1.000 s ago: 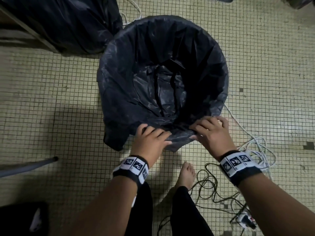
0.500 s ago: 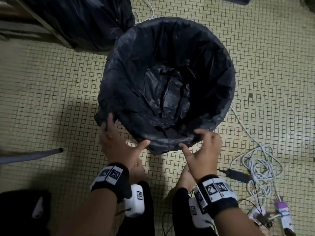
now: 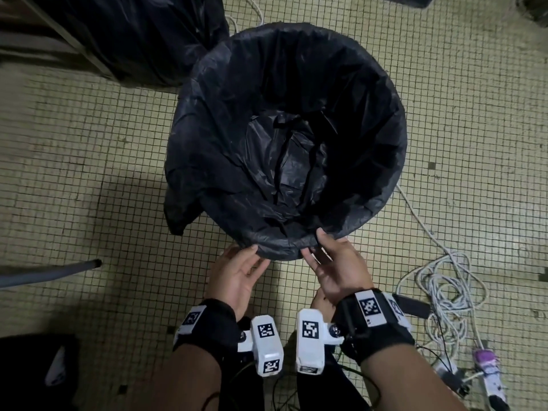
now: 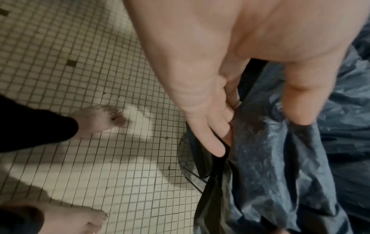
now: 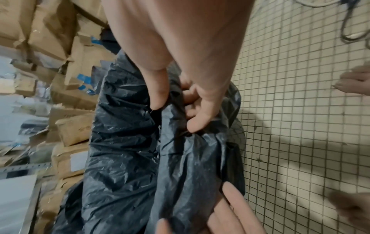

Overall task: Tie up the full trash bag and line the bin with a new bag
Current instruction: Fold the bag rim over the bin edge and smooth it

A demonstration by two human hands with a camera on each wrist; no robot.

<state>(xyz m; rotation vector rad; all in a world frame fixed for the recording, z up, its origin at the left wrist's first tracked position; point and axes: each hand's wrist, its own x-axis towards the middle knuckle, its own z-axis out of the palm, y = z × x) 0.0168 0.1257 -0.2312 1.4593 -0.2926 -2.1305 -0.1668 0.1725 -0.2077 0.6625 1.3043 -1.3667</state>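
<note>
A round wire-mesh bin (image 4: 186, 159) stands on the tiled floor, lined with a black bag (image 3: 225, 143) whose edge is folded out over the rim. Both hands are at the near rim. My left hand (image 3: 256, 256) is turned palm up, with fingers (image 4: 210, 134) tucked under the folded edge and the thumb lying on the plastic outside. My right hand (image 3: 312, 243) has its thumb over the rim and its curled fingers (image 5: 200, 114) bunching the bag's edge (image 5: 180, 158). The full black trash bag (image 3: 133, 40) sits at the upper left behind the bin.
White cables (image 3: 444, 286) and a power strip (image 3: 450, 378) lie on the floor to the right. A grey pole (image 3: 50, 271) juts in from the left. Cardboard boxes (image 5: 70, 47) are stacked beyond the bin. My bare foot (image 4: 98, 118) is close to the bin's base.
Both hands turned from palm down on the fold to palm up beneath it. The left hand slid from the rim's left side toward the middle, close to the right hand.
</note>
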